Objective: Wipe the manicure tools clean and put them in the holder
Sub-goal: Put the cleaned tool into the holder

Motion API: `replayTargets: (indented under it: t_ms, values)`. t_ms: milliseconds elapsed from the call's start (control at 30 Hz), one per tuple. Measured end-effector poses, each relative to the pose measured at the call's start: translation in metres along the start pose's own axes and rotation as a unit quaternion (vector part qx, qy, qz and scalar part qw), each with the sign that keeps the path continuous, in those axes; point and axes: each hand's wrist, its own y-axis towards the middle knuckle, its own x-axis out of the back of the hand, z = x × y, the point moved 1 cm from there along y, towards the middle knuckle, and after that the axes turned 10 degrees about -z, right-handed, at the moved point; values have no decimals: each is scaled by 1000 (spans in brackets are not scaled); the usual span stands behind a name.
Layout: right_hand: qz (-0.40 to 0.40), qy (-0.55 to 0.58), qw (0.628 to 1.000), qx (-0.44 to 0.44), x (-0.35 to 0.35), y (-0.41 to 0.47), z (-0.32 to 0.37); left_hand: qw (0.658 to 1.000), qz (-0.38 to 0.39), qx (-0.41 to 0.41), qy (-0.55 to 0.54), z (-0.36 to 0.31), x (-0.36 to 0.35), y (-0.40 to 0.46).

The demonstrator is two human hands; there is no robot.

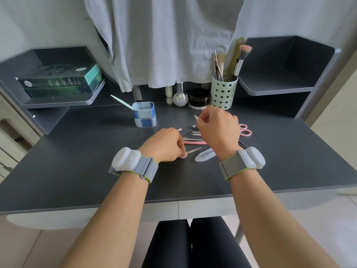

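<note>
From the head camera I see my left hand lying knuckles-up on the dark grey matte desk top, its fingers curled down with the tips on the end of a slim silver metal nail file that lies flat at about 3 o'clock from the hand; whether they pinch it or only press on it I cannot tell. My right hand is lifted off the desk at roughly 1 o'clock from the left one, thumb and forefinger pinched narrowly on a small white wipe whose corner sticks out at the hand's 10 o'clock side. Between and just beyond the two hands the loose manicure tools lie in a cluster: a long pink flat file, thin silver tweezers and pushers, and a silver nail clipper partly hidden under the right hand. A white oval plastic sleeve with small print lies at 4 o'clock from the silver file, near the right wrist. Pink-handled scissors lie at 3 o'clock from the right hand. The blue-and-white checked square holder stands upright at 11 o'clock from the cluster, well apart from it, with one pale green stick leaning out of it toward 10 o'clock. At 12 o'clock from the right hand a pale green perforated cup of brushes stands against the back of the desk.
</note>
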Motion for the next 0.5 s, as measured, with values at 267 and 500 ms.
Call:
replayTargets:
  t_ms: [267,500]
  values:
    - [9,3,1000,0,2,-4,3,995,-60,-38,75,-5,2,-9]
    - [41,43,998,-3,9,-6,11,983,-139,-57,107,-3,2,-15]
